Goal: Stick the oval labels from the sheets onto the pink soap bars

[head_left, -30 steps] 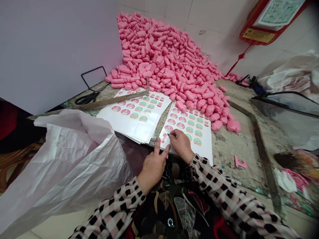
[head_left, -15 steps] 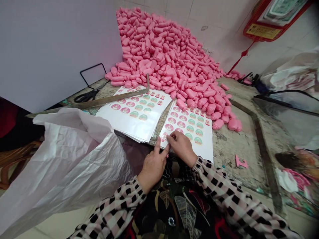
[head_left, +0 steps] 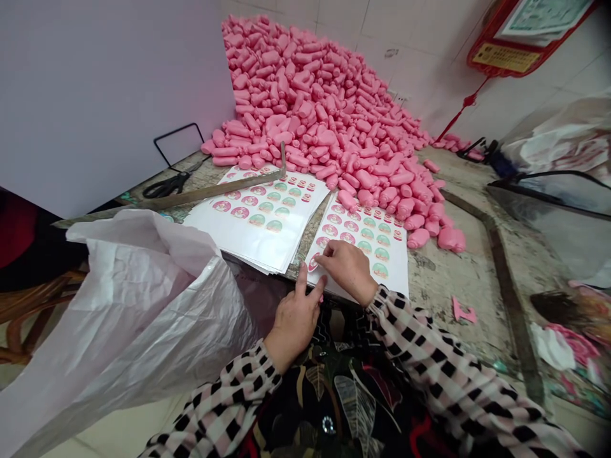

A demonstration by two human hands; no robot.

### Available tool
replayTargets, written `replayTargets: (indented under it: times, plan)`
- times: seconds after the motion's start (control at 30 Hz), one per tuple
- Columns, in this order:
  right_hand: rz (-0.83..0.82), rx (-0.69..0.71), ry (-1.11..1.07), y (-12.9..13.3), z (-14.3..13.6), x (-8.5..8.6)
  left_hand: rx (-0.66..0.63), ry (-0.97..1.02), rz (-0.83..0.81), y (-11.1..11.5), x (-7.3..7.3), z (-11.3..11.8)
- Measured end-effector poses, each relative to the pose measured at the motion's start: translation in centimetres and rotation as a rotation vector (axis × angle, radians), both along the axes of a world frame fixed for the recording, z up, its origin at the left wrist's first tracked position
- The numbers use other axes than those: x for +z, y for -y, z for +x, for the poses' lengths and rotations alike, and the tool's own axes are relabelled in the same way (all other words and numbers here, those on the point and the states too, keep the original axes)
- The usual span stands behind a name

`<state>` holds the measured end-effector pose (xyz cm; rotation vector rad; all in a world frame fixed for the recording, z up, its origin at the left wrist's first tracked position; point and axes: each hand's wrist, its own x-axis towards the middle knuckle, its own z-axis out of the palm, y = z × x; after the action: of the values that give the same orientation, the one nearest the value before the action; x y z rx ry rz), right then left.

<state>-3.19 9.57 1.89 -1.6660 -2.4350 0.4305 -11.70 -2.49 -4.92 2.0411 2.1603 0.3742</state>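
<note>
My right hand (head_left: 347,266) is over the lower left corner of the right-hand sticker sheet (head_left: 395,275). Its thumb and forefinger are pinched at the edge of a round pink sticker (head_left: 313,262). Just below the sheet's front edge is my left hand (head_left: 294,321), its forefinger stretched toward that corner and its thumb held apart. A bit of pink shows under the left thumb, seemingly a small bottle that the hand mostly hides. Pink and green round stickers run in rows up the sheet, with small red ones toward the far side.
A heap of pink bottles (head_left: 324,114) spreads behind the sheets. On the left lie another stack of sticker sheets (head_left: 258,245), a metal bar (head_left: 214,191) and black scissors (head_left: 167,184). A white plastic bag (head_left: 157,305) hangs at the front left; a pink scrap (head_left: 463,310) lies right.
My right hand has shifted slightly up and left, its fingertips lifting at the corner sticker's edge. My left hand has barely moved.
</note>
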Motion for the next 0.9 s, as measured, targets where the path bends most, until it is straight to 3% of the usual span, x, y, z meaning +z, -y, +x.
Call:
replayTargets:
  times: [0.2,0.33,0.43,0.5,0.57,0.63,0.73,0.8,0.9]
  plan:
    - [0.034,0.002,-0.08,-0.9,1.0,1.1,-0.004,0.008,-0.01,-0.2,0.0,0.1]
    - [-0.036,-0.039,-0.184,-0.7,2.6,-0.3,-0.011,0.084,0.006,0.3,0.3,-0.3]
    - [-0.098,-0.118,-0.409,-0.8,4.1,-1.7,-0.047,0.263,0.086,1.3,0.9,-1.1]
    - [-0.124,-0.167,-0.626,-1.0,4.9,-2.0,-0.031,0.496,0.161,1.9,1.8,-1.6]
    - [-0.145,-0.176,-0.823,-0.8,5.1,-1.5,0.111,0.867,0.192,1.9,2.9,-2.1]
    - [-0.18,-0.125,-0.936,0.0,4.9,-0.4,0.26,1.348,0.09,1.1,4.3,-2.4]
    - [-0.242,0.002,-0.954,1.9,4.0,1.2,0.262,1.946,-0.168,-0.7,6.3,-2.7]
    - [-0.264,0.066,-0.915,3.2,3.6,1.8,0.24,2.119,-0.242,-1.8,7.3,-2.6]
    - [-0.267,0.107,-0.843,4.3,3.6,2.0,0.219,2.192,-0.248,-2.7,7.8,-2.1]
